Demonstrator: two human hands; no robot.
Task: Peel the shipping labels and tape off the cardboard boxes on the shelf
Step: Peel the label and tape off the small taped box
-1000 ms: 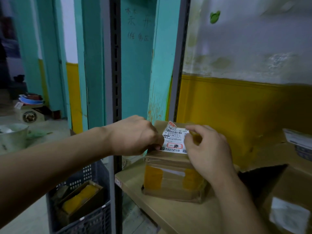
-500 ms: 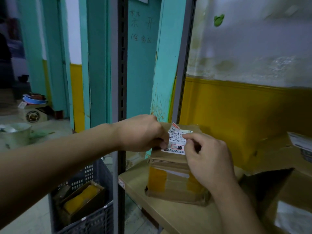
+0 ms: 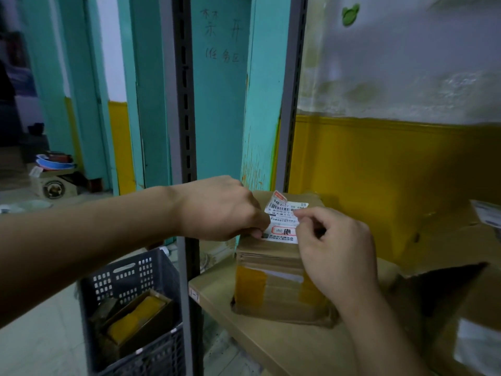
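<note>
Where the cardboard box (image 3: 279,283) sits on the tan shelf (image 3: 271,346) before a yellow-and-white wall (image 3: 379,158), left hand (image 3: 217,210) and right hand (image 3: 336,251) pinch opposite edges of the shipping label (image 3: 284,222) on its top.

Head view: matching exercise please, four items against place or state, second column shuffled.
1. shipping label
2. cardboard box
3. dark crate
4. green frog-shaped piece

A. on the floor, left of the shelf post
B. high on the white wall
C. on the shelf board, yellow tape on its front
D. atop the box, pinched by the right hand

Pairs: 1-D, 2-C, 3-A, 4-B
</note>
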